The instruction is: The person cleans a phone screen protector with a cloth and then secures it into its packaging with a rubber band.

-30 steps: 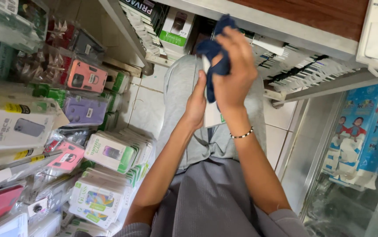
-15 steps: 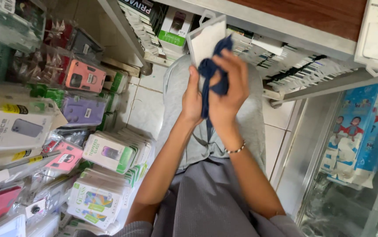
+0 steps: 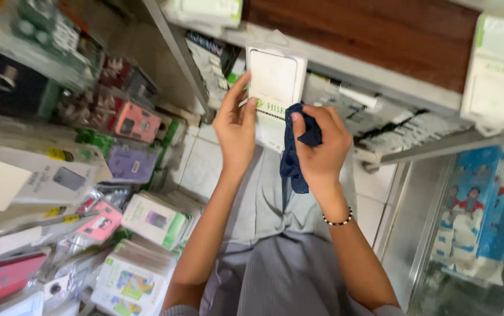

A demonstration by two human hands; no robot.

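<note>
- Head view: a seated person in grey trousers point(image 3: 287, 275) holds a white packet point(image 3: 275, 88) up before a metal shelf point(image 3: 381, 76).
- Left hand point(image 3: 237, 126) grips the packet along its left edge, thumb on the front, fingers behind; the packet stands upright at 12 o'clock from the lap.
- Right hand point(image 3: 321, 146), with a bead bracelet point(image 3: 338, 220) at the wrist, is closed on a dark blue cloth point(image 3: 296, 155); the cloth touches the packet's lower right corner and hangs down toward 6 o'clock.
- Hands sit close together, not touching, each clamped on its own thing.
- Step in hand, as it appears: wiping the packet's clear front with the cloth, the lower edge being worked.
- Next move likely calls for a steady left grip while the cloth sweeps up the face toward 12 o'clock, pressed lightly so the thin packet does not bend.
- Boxed phone cases point(image 3: 146, 219) crowd the racks at 9 o'clock; blue packs point(image 3: 474, 210) sit behind glass at 3 o'clock.
</note>
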